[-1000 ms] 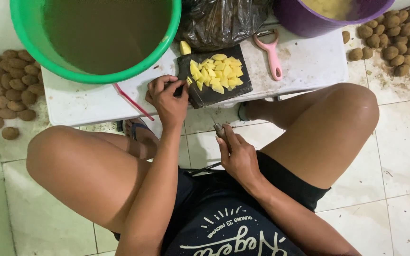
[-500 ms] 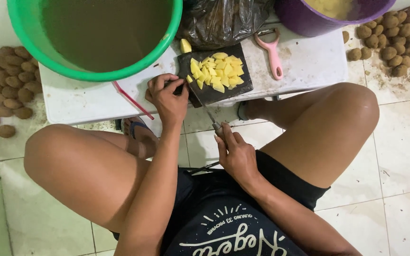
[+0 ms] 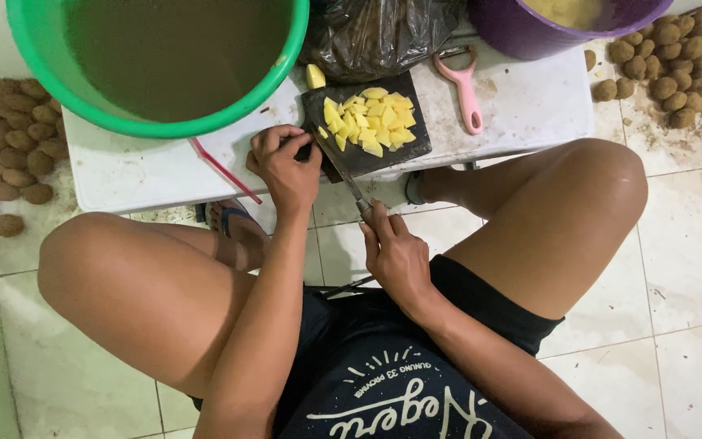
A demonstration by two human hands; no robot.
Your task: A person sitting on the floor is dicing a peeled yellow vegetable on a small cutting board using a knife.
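Note:
A small black cutting board (image 3: 404, 145) lies on the low white table (image 3: 530, 102), piled with yellow cut potato pieces (image 3: 371, 120). My left hand (image 3: 284, 162) grips the board's near left corner. My right hand (image 3: 396, 252) holds a knife (image 3: 344, 175) by the handle, below the table edge. The blade points up and left, its tip touching the board's near edge beside my left hand. One larger yellow piece (image 3: 315, 76) lies just beyond the board.
A green basin (image 3: 164, 114) of murky water and a purple tub (image 3: 530, 28) stand on the table, with a dark plastic bag (image 3: 383, 32) between them. A pink peeler (image 3: 465, 89) and a red stick (image 3: 223, 169) lie on the table. Unpeeled potatoes lie heaped on the tiled floor at left (image 3: 10, 146) and right (image 3: 676, 57).
My right hand has brought the knife up from between my knees until the blade meets the board's near edge. My left hand stays on the board's corner.

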